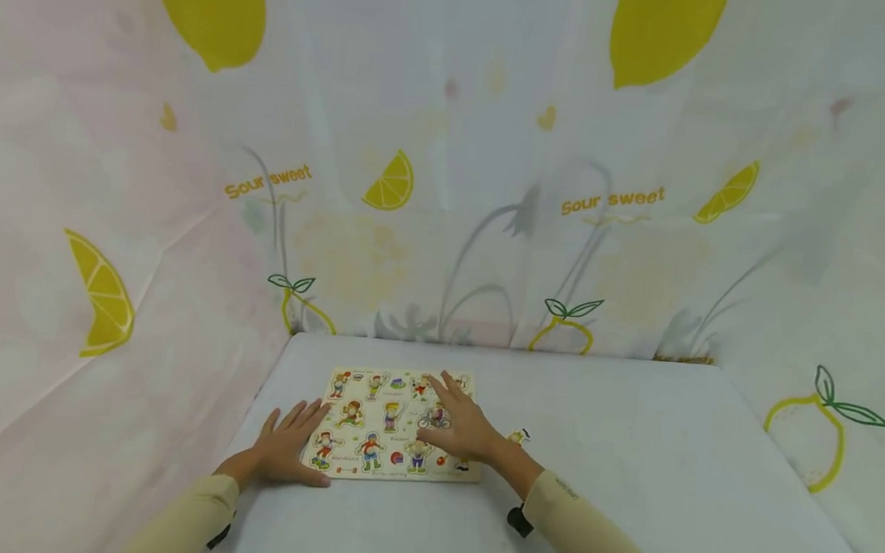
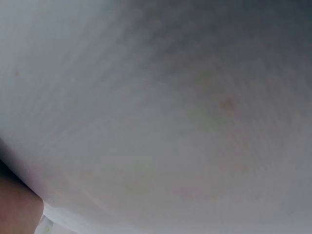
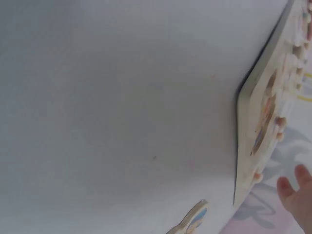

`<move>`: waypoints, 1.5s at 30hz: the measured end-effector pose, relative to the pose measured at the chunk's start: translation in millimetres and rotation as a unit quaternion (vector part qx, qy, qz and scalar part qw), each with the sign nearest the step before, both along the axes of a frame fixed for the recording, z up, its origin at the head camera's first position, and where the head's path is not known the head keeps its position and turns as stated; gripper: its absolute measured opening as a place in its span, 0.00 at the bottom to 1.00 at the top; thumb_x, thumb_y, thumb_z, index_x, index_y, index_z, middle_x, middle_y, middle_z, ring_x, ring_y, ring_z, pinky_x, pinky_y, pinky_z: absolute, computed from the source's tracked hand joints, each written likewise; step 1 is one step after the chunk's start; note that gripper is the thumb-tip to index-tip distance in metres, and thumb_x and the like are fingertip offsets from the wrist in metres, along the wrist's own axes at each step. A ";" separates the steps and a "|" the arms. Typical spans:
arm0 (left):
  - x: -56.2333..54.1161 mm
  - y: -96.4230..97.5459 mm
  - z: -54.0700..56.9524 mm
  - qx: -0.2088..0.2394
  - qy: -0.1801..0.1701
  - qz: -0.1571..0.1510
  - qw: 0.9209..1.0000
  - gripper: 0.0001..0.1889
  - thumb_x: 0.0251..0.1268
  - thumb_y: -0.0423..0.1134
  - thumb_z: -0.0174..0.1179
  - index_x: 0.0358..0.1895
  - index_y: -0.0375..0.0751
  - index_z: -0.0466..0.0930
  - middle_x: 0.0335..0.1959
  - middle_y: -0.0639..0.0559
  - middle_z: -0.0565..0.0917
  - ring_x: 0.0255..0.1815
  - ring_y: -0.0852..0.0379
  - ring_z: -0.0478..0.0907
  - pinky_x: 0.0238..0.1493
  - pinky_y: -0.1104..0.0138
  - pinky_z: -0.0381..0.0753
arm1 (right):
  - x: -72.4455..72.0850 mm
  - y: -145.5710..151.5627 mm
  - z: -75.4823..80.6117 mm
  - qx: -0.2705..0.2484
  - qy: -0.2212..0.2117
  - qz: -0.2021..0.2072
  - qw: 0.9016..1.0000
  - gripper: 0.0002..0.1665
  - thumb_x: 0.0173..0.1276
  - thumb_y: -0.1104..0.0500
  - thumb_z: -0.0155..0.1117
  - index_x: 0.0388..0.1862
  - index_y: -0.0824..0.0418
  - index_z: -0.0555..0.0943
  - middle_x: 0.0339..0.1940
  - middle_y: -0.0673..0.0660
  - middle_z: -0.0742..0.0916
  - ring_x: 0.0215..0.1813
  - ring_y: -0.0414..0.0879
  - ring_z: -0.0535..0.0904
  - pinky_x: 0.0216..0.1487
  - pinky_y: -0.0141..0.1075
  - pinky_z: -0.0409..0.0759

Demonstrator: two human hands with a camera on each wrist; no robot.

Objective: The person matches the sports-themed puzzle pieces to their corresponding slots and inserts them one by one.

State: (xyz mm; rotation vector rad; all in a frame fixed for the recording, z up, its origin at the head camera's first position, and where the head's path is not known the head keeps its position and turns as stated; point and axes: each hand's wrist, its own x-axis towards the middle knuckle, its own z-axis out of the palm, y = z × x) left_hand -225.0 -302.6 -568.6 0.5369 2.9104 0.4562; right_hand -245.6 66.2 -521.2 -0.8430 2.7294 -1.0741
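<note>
A flat wooden puzzle board [image 1: 413, 399] with printed sports figures lies on the white table; in the right wrist view its corner [image 3: 245, 117] shows small knobs on the pieces and an uncovered recess [image 3: 265, 124]. Against the board's left edge rests my left hand [image 1: 283, 450], fingers spread and the thumb along the near left corner. My right hand [image 1: 467, 428] is over the board's right side with fingers extended and apart, near the cyclist piece [image 1: 435, 418]. Whether its fingertips touch the board is unclear. A loose figure piece [image 1: 517, 437] lies right of the board, partly behind my right wrist.
The white table [image 1: 628, 453] extends to the right and toward me. Hanging cloth [image 1: 443, 260] with lemon prints encloses it at the back and both sides. The left wrist view shows mostly white tabletop [image 2: 156, 136].
</note>
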 end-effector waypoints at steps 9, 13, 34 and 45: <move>7.0 -1.6 3.3 -0.003 -0.014 -0.002 1.000 0.70 0.35 0.79 0.66 0.80 0.43 0.45 0.80 0.35 0.48 0.79 0.30 0.42 0.70 0.30 0.30 | 7.6 14.3 -5.7 0.087 0.088 0.009 0.992 0.52 0.69 0.33 0.55 0.83 0.44 0.41 0.83 0.58 0.37 0.82 0.61 0.44 0.76 0.65 0.48; 7.8 -4.2 2.0 0.001 -0.013 -0.001 1.000 0.71 0.34 0.80 0.66 0.80 0.43 0.45 0.80 0.35 0.49 0.79 0.31 0.42 0.70 0.30 0.30 | 7.0 22.3 -2.6 0.136 0.112 0.009 0.984 0.52 0.69 0.31 0.51 0.83 0.46 0.42 0.83 0.58 0.37 0.83 0.59 0.43 0.77 0.64 0.46; -0.7 -5.4 -2.3 0.003 0.012 0.002 1.000 0.71 0.33 0.80 0.65 0.80 0.44 0.45 0.80 0.37 0.49 0.79 0.32 0.43 0.71 0.31 0.31 | -0.8 103.7 12.2 0.216 0.241 -0.037 0.946 0.53 0.63 0.31 0.59 0.81 0.48 0.53 0.82 0.66 0.49 0.81 0.63 0.49 0.74 0.68 0.46; -0.5 -0.6 -3.7 -0.008 0.000 0.005 1.000 0.71 0.33 0.80 0.66 0.80 0.43 0.46 0.81 0.39 0.48 0.80 0.34 0.41 0.72 0.32 0.31 | 7.3 145.3 8.2 0.215 0.228 -0.052 0.948 0.57 0.57 0.35 0.68 0.80 0.51 0.56 0.83 0.63 0.48 0.80 0.63 0.52 0.73 0.68 0.49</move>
